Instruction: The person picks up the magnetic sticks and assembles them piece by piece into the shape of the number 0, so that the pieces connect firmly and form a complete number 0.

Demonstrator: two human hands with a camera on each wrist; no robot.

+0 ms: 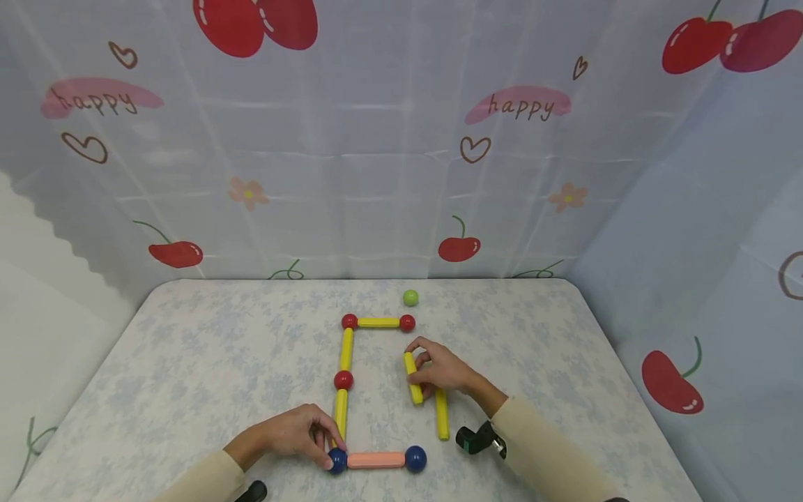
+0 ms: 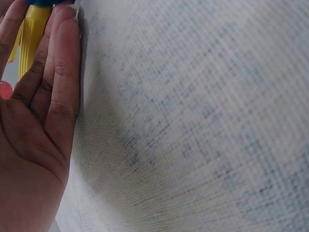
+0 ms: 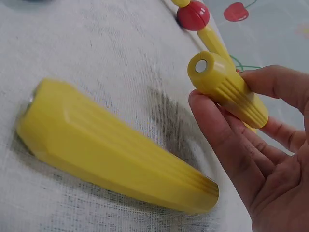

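Note:
My right hand [image 1: 442, 366] grips a yellow magnetic rod [image 1: 413, 378] between thumb and fingers; in the right wrist view, a round silver magnet shows at the end of this held rod [image 3: 227, 87]. Just below that hand, a second yellow rod [image 1: 442, 416] lies on the table. At the near left, my left hand [image 1: 295, 436] pinches a blue ball [image 1: 337, 461] between thumb and fingers. From this ball a pink rod [image 1: 376, 460] runs right to another blue ball [image 1: 415, 459], and a yellow rod [image 1: 341, 411] runs away to a red ball [image 1: 343, 380].
Farther back, a yellow rod [image 1: 346, 348] leads to a red ball [image 1: 349, 321], and a crosswise yellow rod [image 1: 378, 323] ends at another red ball [image 1: 407, 323]. A loose green ball [image 1: 410, 298] sits near the table's [image 1: 219, 348] back edge. Curtains [image 1: 376, 174] surround the table.

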